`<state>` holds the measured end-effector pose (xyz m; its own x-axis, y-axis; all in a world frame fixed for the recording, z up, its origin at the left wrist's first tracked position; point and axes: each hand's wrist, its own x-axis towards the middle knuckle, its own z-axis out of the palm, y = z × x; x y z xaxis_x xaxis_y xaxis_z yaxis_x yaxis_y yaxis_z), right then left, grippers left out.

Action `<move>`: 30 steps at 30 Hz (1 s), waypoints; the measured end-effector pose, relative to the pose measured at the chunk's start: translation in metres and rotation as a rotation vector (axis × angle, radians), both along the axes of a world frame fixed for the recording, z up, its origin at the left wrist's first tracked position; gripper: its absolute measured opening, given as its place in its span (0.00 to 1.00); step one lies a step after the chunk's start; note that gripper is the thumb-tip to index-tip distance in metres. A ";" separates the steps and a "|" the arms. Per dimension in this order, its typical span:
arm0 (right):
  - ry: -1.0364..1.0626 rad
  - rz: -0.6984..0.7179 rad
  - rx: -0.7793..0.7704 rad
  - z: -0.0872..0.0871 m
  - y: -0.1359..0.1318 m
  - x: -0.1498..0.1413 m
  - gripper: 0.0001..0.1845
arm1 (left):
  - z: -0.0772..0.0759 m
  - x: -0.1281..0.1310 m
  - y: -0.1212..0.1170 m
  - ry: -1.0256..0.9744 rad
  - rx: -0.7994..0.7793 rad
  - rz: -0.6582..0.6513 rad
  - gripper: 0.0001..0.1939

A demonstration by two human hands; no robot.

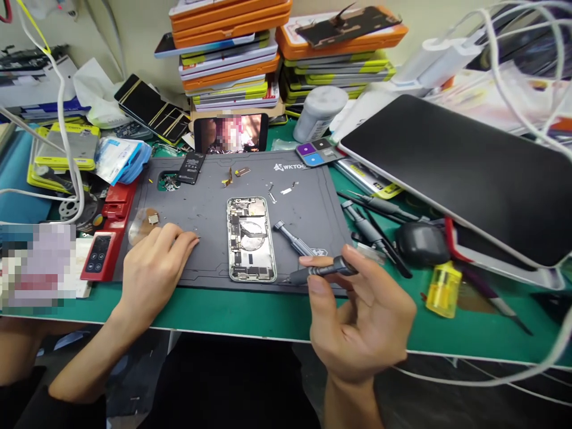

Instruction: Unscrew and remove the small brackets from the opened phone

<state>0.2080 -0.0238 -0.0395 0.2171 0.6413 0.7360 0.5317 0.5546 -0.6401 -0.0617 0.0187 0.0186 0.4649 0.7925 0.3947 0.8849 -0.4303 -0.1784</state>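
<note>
My right hand [366, 325] grips a small grey precision screwdriver [324, 271] between thumb and fingers. Its tip points left, close to the lower right corner of an opened phone [263, 253] whose inner parts are bare. My left hand [154, 271] rests on the grey work mat [205, 262], left of the phone, with thumb and forefinger pinched together. A tiny dark speck shows at those fingertips, too small to name. Between the phone and my right hand lies another grey screwdriver [295, 239]. Small metal brackets [286, 190] and a flex cable [229, 177] lie above the phone.
A black battery [191, 168] lies on the mat's upper edge. Behind it, a propped phone [231, 132] plays a picture. A red device [100, 253] flanks the left side. Rightward are a large black tablet-like slab [456, 173], several tools and a yellow-handled tool [443, 290]. Stacked orange boxes [230, 24] stand behind.
</note>
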 end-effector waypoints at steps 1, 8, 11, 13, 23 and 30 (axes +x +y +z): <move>0.011 0.005 0.008 0.000 0.000 0.000 0.43 | -0.001 0.000 0.001 -0.028 -0.002 0.002 0.08; 0.014 0.021 0.014 0.000 0.000 0.001 0.44 | 0.006 -0.021 -0.005 -0.351 -0.070 0.051 0.04; 0.013 0.024 0.008 0.001 0.000 0.001 0.43 | 0.015 -0.033 -0.011 -0.424 -0.103 0.109 0.04; 0.014 0.025 0.001 0.001 0.000 0.000 0.44 | 0.019 -0.039 -0.013 -0.419 -0.107 0.151 0.03; 0.002 0.018 0.017 0.000 0.000 0.000 0.44 | 0.011 -0.052 0.009 -0.012 0.002 0.272 0.15; 0.000 0.016 0.004 -0.001 -0.001 -0.001 0.44 | 0.011 -0.050 0.007 -0.058 0.003 0.297 0.12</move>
